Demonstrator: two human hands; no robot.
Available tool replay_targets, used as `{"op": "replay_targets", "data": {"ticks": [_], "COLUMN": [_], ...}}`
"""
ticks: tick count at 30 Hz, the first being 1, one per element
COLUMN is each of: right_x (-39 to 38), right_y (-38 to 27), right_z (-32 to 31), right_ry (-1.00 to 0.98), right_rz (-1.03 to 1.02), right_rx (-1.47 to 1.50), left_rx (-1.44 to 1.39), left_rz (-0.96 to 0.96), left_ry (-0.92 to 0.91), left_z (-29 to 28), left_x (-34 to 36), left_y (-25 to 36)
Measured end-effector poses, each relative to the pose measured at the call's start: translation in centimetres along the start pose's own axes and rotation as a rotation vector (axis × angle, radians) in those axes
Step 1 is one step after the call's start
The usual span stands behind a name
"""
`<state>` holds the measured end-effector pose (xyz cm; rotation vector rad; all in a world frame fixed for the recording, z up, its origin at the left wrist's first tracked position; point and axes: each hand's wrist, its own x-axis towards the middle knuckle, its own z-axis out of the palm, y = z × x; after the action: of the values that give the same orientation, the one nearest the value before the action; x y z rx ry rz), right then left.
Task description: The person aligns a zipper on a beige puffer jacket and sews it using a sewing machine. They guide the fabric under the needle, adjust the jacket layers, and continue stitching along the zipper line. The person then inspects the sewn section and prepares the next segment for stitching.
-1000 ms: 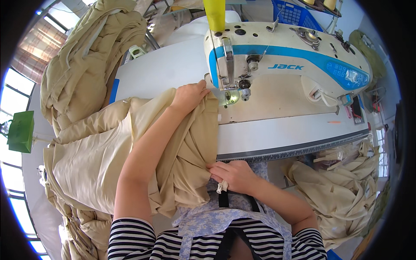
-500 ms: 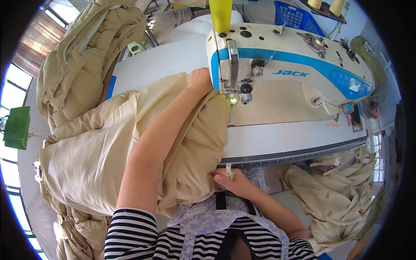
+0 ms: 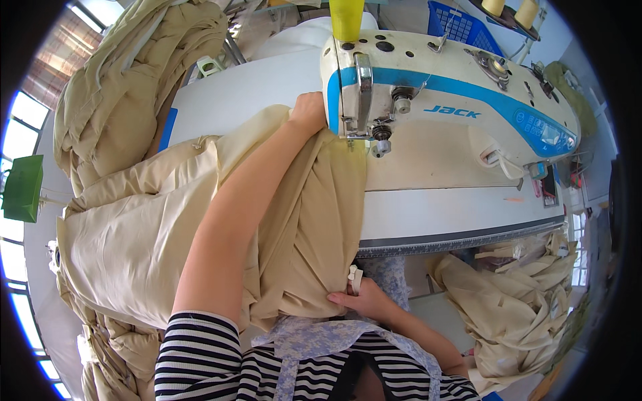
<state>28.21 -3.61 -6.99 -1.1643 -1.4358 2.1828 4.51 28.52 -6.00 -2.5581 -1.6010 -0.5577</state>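
A large beige cloth (image 3: 314,220) lies bunched and folded across the left of the table and runs under the head of a white and blue sewing machine (image 3: 428,93). On its far part, right beside the needle end, rests my left hand (image 3: 309,112); the machine head hides its fingertips. My right hand (image 3: 364,299) pinches the cloth's near right edge between thumb and fingers, just off the table's front edge. A small pale band or clip (image 3: 355,277) sits around a finger of that hand. The needle and presser foot are hidden.
A ruler strip (image 3: 461,237) runs along the table's front edge. More beige cloth (image 3: 501,301) is heaped at the lower right, and a tall pile (image 3: 134,100) stands at the far left. Behind the machine are a blue basket (image 3: 461,27) and thread cones (image 3: 525,12).
My right hand has drawn nearer to my body and slightly right, holding the cloth's edge. The cloth beside it now lies straighter and reaches further right. My left hand stays beside the machine head.
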Motion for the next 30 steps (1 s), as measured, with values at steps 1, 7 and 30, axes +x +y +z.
{"op": "replay_targets", "data": {"ticks": [1, 7, 30], "right_x": [0.2, 0.4, -5.0], "right_y": [-0.1, 1.6, -4.0], "right_z": [0.3, 2.0, -0.8], "right_ry": [0.011, -0.091, 0.009], "right_rz": [-0.03, -0.017, -0.317], "right_rx": [0.071, 0.093, 0.232], "left_rx": [-0.009, 0.103, -0.553], "left_rz": [-0.008, -0.047, -0.033], "left_ry": [-0.008, -0.134, -0.022], "left_z": [0.1, -2.3, -15.9], "left_x": [0.2, 0.7, -19.6], "left_y": [-0.3, -1.0, 13.5]}}
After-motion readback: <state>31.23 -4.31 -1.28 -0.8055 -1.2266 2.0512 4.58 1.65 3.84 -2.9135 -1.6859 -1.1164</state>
